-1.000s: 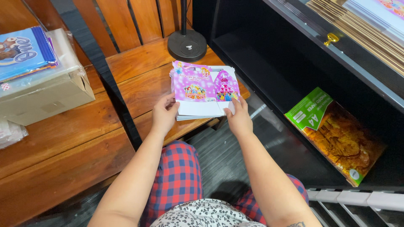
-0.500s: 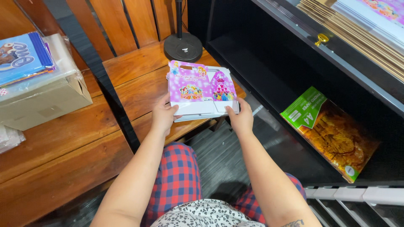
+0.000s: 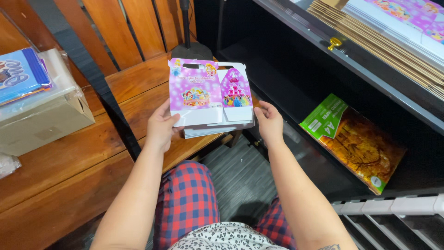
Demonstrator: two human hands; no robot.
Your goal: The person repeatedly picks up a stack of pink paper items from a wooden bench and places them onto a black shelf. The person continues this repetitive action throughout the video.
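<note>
A stack of flat, unfolded pink and purple party boxes [image 3: 210,95] with cartoon pictures and white lower flaps is lifted above the wooden bench [image 3: 69,157]. My left hand [image 3: 161,126] grips the stack's lower left edge. My right hand [image 3: 269,121] holds its lower right corner, fingers curled around the edge. The stack tilts slightly toward me.
A cardboard box wrapped in plastic [image 3: 44,113] with blue printed sheets [image 3: 21,74] on top sits at the left of the bench. A black lamp base [image 3: 190,48] stands behind. A black shelf unit [image 3: 323,69] at right holds a paper ream pack [image 3: 354,139]; flat card stacks [image 3: 393,32] lie above.
Both hands have lifted the stack of flat boxes off the bench and drawn it up toward me; it now shows larger and more upright.
</note>
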